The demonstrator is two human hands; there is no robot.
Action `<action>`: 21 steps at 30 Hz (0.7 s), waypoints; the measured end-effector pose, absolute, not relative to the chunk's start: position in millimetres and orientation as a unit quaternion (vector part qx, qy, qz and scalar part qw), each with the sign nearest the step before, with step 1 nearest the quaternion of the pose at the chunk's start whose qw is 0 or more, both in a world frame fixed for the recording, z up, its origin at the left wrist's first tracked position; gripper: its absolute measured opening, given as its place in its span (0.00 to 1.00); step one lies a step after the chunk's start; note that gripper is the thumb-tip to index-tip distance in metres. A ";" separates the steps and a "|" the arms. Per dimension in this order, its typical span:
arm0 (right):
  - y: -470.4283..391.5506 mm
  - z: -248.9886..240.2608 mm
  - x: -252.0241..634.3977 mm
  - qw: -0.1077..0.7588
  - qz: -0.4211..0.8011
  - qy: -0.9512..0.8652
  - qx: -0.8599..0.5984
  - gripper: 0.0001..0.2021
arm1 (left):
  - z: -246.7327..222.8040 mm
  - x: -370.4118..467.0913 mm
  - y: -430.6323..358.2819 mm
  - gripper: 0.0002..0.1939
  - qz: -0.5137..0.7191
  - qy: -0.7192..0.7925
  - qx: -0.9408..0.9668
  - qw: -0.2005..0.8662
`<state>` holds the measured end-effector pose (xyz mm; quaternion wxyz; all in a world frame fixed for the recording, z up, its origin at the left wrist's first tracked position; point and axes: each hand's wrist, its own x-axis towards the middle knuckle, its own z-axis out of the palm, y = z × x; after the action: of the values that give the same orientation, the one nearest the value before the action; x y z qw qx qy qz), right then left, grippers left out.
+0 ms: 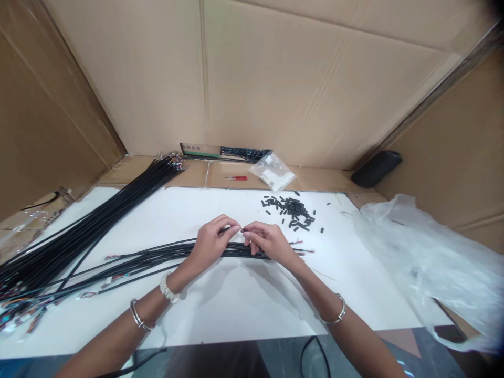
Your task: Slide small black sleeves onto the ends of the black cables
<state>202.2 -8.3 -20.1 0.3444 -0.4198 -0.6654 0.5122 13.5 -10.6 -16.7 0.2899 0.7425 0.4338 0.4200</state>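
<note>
My left hand [212, 239] pinches the end of a black cable [224, 229] between thumb and fingers. Opposite it, my right hand [270, 241] is closed at the fingertips on a small dark piece [244, 230], perhaps a short black tube; it is too small to be sure. The fingertips of both hands nearly meet. Under them, a loose bundle of black cables [165, 253] lies across the white table, with thin coloured wires [307, 251] showing at its right end. Beyond my right hand is a scattered pile of short black tubes [293, 206].
A thick bundle of black cables [106, 218] runs along the left side. Red snips [238, 178] and a clear bag of white parts [273, 172] lie at the back. A large plastic bag [433, 257] covers the right side, near a black roll [376, 169]. Cardboard walls [271, 79] enclose the table.
</note>
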 end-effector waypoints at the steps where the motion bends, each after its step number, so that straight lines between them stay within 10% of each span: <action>1: -8.6 -20.3 201.6 0.343 0.512 -0.667 -0.419 0.12 | -16.9 14.0 -10.8 0.10 0.421 0.433 0.742 0.292; 21: -15.7 -20.2 195.5 0.379 0.466 -0.674 -0.431 0.11 | -14.4 16.2 -15.5 0.10 0.414 0.431 0.763 0.245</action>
<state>195.5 -15.7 -20.2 0.3789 -0.4308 -0.6737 0.4658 16.2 -15.5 -14.4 0.2447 0.7633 0.4311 0.4144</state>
